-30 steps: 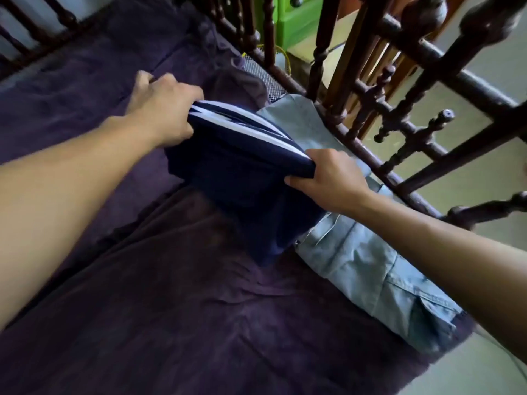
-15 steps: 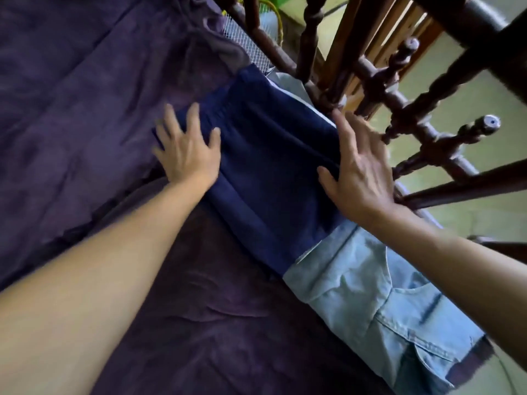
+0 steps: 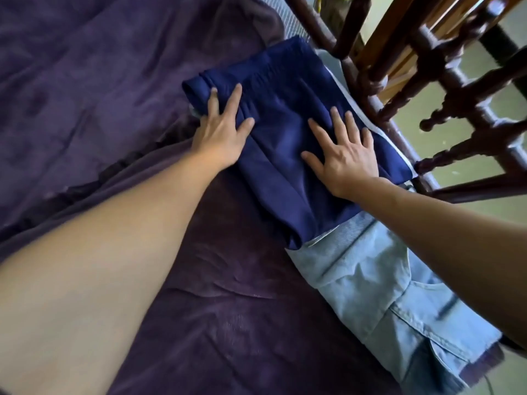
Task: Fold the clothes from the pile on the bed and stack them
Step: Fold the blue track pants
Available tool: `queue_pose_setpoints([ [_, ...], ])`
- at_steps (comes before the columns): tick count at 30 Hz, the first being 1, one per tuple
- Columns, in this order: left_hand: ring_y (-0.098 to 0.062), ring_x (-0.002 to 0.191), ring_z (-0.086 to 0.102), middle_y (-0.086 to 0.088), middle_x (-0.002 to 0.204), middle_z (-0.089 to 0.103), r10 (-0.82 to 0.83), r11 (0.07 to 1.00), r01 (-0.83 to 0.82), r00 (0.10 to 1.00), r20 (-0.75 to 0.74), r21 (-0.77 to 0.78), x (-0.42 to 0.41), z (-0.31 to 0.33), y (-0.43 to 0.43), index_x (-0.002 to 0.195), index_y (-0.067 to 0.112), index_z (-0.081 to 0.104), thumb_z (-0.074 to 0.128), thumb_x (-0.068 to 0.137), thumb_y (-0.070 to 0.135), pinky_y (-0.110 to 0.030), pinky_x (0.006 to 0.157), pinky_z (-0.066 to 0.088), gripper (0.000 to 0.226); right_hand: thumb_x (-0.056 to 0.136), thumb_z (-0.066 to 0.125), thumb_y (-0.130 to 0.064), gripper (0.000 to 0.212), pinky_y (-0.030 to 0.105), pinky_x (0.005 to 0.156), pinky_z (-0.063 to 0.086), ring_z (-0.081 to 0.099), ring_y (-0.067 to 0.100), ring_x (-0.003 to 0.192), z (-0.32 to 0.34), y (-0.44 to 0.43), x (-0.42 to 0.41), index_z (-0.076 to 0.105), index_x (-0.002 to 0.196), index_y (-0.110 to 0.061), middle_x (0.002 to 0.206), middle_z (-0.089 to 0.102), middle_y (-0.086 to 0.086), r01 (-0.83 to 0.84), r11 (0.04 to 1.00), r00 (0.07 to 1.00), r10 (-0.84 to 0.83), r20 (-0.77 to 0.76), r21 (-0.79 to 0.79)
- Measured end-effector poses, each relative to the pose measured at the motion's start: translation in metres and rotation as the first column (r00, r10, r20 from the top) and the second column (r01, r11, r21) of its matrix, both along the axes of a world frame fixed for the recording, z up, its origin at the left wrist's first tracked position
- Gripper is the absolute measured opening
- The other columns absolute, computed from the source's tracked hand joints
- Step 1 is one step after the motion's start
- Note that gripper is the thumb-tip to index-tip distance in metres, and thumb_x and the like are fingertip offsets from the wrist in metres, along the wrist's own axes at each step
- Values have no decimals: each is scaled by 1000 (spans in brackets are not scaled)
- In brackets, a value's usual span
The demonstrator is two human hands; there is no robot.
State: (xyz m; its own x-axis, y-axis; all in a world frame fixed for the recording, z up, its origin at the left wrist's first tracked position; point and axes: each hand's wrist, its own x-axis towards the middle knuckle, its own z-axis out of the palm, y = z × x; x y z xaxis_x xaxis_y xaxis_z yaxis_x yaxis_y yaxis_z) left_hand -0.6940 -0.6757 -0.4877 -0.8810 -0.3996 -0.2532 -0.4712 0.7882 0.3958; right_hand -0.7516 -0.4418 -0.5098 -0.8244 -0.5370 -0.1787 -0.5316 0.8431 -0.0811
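Navy garment (image 3: pixel 285 89) lies folded directly under both hands, on top of the jeans (image 3: pixel 379 286), so the stack is two pieces deep at this spot. The left hand (image 3: pixel 221 132) is flat with fingers spread on the garment's left edge, its heel over the blanket (image 3: pixel 199 323). The right hand (image 3: pixel 346 158) is also flat and spread, palm down on the garment's middle toward its right side. Neither hand pinches any cloth. The garment's long axis runs from in front of the wrists away past the fingertips, roughly along the bed rail (image 3: pixel 445 98) just right of the right hand. The jeans follow the same line but reach much nearer, showing bare under the right forearm, with a thin pale strip between the right hand and the rail. The far-left corner, just beyond the left fingertips, bulges in a soft roll, and the left hand is the nearer one to press it down. This looks like the smoothing step after setting the piece on the stack. No basket or box is in view, and the unfolded pile is out of sight, so I cannot tell which way the next reach goes.
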Motion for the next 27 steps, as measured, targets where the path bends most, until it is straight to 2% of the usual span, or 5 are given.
queue_pose_setpoints([
  [4,-35,133,34,-13,154,21,72,997,-75,994,-78,-29,78,21,0,147,24,28,43,98,39,-48,101,37,54,96,38,-50,62,54,114,13,5,34,147,28,3,34,20,151,-28,161,3,12,59,995,998,-62,31,82],
  [10,-35,101,59,-11,107,65,153,988,-154,987,38,20,274,49,-5,108,16,65,54,92,28,-38,76,46,23,91,50,-35,57,51,114,15,13,31,146,79,-15,182,36,145,-24,159,17,14,25,999,1000,-25,1,-23],
  [14,-33,97,62,-8,100,71,261,962,-269,956,132,44,419,66,-12,105,20,66,56,90,28,-35,73,47,20,88,54,-35,55,45,108,26,28,29,140,97,-49,309,43,140,-22,153,31,11,-44,998,995,49,87,-51],
  [19,-31,97,63,-6,100,71,368,925,-379,910,190,25,599,96,-34,103,21,66,55,90,29,-35,73,48,19,93,46,-33,35,39,85,44,57,31,109,112,-113,468,53,122,-16,120,60,7,-249,967,939,256,230,-60],
  [27,-32,95,63,-6,96,70,633,765,-644,747,203,-14,826,149,-67,98,20,65,54,91,30,-33,70,45,16,92,47,-34,29,38,74,46,62,35,99,152,-209,651,54,114,-17,112,66,8,-559,825,790,561,249,-85],
])
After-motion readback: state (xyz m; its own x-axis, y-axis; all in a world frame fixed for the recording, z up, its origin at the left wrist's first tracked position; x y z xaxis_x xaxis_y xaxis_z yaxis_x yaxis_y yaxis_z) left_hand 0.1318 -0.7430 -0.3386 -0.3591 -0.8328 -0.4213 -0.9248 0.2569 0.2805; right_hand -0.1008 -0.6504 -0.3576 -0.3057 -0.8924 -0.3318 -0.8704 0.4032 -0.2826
